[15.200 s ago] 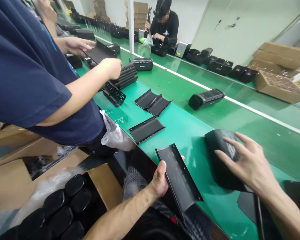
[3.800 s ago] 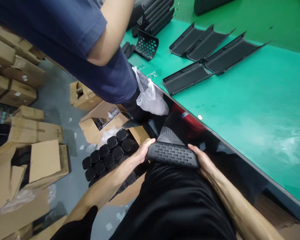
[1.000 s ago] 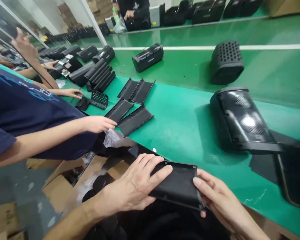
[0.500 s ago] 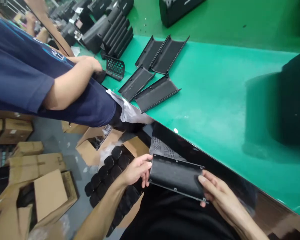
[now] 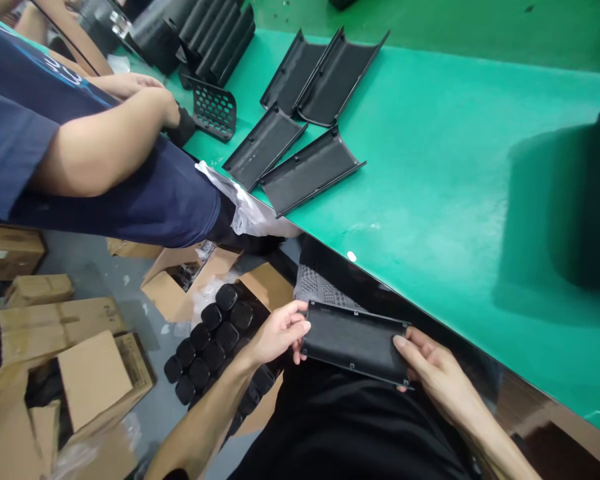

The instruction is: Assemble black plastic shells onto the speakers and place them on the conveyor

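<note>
Pinching with the fingers (image 5: 301, 329) of the left hand (image 5: 279, 333) and right hand (image 5: 433, 360), thumbs uppermost, the opposite short ends of a black, shallow-curved plastic panel (image 5: 357, 339), hollow side up above a black-clothed lap (image 5: 320, 427). Held level-wristed, forearms angled inward, just beside the edge of a glossy green surface (image 5: 430, 220). Already laid out there: four similar black curved panels (image 5: 311, 172). In hand, not set down: one. Not shown: any count of pieces left.
</note>
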A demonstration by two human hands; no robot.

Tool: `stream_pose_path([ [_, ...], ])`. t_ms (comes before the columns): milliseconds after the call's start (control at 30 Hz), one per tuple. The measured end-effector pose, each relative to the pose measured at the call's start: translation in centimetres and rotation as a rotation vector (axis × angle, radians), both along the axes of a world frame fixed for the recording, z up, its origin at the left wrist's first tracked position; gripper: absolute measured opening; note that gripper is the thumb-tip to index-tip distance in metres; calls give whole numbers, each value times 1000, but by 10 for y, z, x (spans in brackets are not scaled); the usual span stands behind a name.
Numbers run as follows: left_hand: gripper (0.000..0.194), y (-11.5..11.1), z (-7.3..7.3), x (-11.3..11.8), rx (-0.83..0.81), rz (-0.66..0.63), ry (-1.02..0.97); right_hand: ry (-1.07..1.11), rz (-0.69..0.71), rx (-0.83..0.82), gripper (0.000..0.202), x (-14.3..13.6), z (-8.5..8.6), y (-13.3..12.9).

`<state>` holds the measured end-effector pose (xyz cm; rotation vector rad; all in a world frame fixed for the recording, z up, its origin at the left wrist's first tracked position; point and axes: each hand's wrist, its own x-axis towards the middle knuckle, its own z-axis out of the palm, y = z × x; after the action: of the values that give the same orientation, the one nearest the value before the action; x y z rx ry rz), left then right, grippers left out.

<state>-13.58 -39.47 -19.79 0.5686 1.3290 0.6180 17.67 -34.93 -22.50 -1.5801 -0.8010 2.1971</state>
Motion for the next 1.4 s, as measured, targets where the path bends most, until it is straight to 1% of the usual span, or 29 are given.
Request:
stream_pose_path([
  [133,51,0,-4,-2,15,7,-37,21,-47,-42,55,-2,1,1],
  [233,53,0,-7,-2,31,19,-86,30,-38,-47,54,-1,1,3],
  [333,51,1,-8,-1,46,22,-128,38,-18,-60,55,1,-1,5],
  [533,46,2,-6,0,72,22,-145,-49,70,20,60,10,-5,8],
  [733,51,1,-9,-1,94,32,-156,-191,76,86,65,17,-10,8],
  [833,51,1,-10,-1,89,28,-157,-174,90,85,66,15,-11,8],
  [967,51,2,-10,1,82,23,-159,-113,105,63,64,11,-6,10],
  [1067,51,2,-10,2,87,25,-161,-111,77,41,62,10,-3,12],
  [1200,50,2,-13,3,80,30,-162,-90,37,-13,60,8,-4,13],
  [1333,52,2,-20,1,28,53,-205,19,-78,-122,52,3,-8,9],
  [1400,51,2,-23,1,-10,84,-225,52,-123,-147,51,0,-11,8],
])
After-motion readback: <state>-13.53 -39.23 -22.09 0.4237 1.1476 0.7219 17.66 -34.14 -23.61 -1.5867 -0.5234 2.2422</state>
